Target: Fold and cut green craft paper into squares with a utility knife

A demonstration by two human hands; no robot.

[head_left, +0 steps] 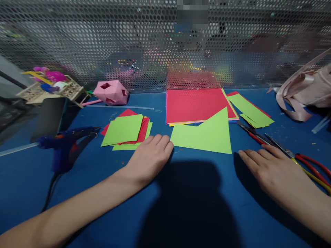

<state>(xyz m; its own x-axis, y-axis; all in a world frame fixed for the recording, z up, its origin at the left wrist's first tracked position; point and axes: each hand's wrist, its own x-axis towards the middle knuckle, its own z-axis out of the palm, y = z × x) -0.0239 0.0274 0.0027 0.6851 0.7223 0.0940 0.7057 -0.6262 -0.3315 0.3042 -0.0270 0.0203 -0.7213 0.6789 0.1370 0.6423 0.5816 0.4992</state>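
My left hand [152,155] rests on the table with its fingers curled under. Its fingertips and thumb are hidden, so I cannot tell what they hold. Against its fingers lies the left corner of a green paper sheet [207,137] with an angular outline. Just behind the same hand is a pile of green and red paper squares [124,129]. My right hand [274,168] is open, palm down and fingers stretched out. Beside and partly under it lie scissors [287,151] with red and yellow handles, their blades pointing away to the left.
A stack of coloured paper [196,105], red on top, lies against the perforated metal screen [144,44]. Green and red offcuts [250,110] are to its right. Leftward are a pink paper polyhedron [111,92], a blue glue gun [62,148] and a wooden stick model [54,86]. A pale strap [287,100] lies far right.
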